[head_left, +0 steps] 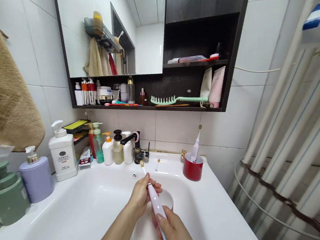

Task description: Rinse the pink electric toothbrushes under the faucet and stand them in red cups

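Note:
An electric toothbrush with a pale pink and bluish handle slants across the sink basin. My right hand is wrapped round the handle's lower part. Near the top, the thumb and fingers of my left hand pinch the slim neck of the brush head, whose yellowish bristle end sticks out above them. My left fingers cover the spot where head and handle meet. Under my hands, inside the white sink, are a cup with a pale inside and reddish outer edge, and a whitish box-like container, partly hidden.
A red cup holding another electric toothbrush stands on the right rim. Behind the basin is a black faucet. Several pump bottles line the back and left. A mirrored cabinet hangs above; pipes run at right.

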The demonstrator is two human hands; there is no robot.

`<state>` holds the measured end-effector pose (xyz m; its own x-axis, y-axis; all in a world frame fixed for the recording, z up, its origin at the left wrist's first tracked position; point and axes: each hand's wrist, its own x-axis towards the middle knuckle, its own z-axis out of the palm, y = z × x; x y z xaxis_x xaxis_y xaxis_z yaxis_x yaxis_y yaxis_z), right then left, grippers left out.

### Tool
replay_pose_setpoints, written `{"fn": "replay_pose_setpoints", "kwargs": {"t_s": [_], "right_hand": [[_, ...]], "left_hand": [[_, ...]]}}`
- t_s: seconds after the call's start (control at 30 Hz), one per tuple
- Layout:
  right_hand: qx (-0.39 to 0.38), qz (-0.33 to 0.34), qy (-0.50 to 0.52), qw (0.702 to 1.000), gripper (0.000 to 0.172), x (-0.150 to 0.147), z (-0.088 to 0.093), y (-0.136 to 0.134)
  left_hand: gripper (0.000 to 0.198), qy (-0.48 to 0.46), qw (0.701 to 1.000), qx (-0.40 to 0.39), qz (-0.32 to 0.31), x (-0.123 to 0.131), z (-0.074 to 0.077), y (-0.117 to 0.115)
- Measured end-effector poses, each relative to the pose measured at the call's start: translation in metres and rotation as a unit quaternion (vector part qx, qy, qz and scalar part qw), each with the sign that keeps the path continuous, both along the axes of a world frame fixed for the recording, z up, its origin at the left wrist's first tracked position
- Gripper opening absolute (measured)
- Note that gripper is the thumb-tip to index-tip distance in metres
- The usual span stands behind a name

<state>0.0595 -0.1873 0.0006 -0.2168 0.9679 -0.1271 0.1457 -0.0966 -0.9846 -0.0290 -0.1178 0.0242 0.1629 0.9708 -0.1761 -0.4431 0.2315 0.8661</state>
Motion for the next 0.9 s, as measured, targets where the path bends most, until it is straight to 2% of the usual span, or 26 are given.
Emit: {"fn": "replay_pose_setpoints", "kwargs": {"t_s": [0.13,0.3,0.47,0.63,0.8,0.9], "right_hand": [[-0.005,-0.005,0.011,1.000,0.031,0.0005,0.0022,-0.0001],[-0.079,0.027,0.138,0.987,0.036,-0.0008,0.0048,-0.0030],[0.023,-0.032,0.047,0.998,0.032,-0.0039,-0.0003,-0.0037],[-0.019,0.006,0.068,0.997,0.029,-0.0040,-0.0008,-0.0022],[0.048,-0.022,-0.008,0.999,0.023,-0.0024,0.0038,-0.0027],[0.037,-0.029,0.004,0.999,0.022,-0.0025,0.0057,-0.0048]], "left_hand": [[0.027,-0.013,1.000,-0.005,-0.018,0.0018,-0.0006,-0.0011],[0.024,-0.045,0.998,-0.024,-0.025,0.0039,0.0007,-0.0025],[0.027,-0.031,0.999,0.013,-0.029,0.0062,0.0025,-0.0055],[0.027,-0.034,0.999,0.009,-0.031,0.0042,0.0043,-0.0052],[0.024,-0.020,0.998,0.048,0.041,0.0001,0.0023,-0.0004],[0.024,-0.013,0.998,0.050,0.037,-0.0010,-0.0006,0.0012]]}}
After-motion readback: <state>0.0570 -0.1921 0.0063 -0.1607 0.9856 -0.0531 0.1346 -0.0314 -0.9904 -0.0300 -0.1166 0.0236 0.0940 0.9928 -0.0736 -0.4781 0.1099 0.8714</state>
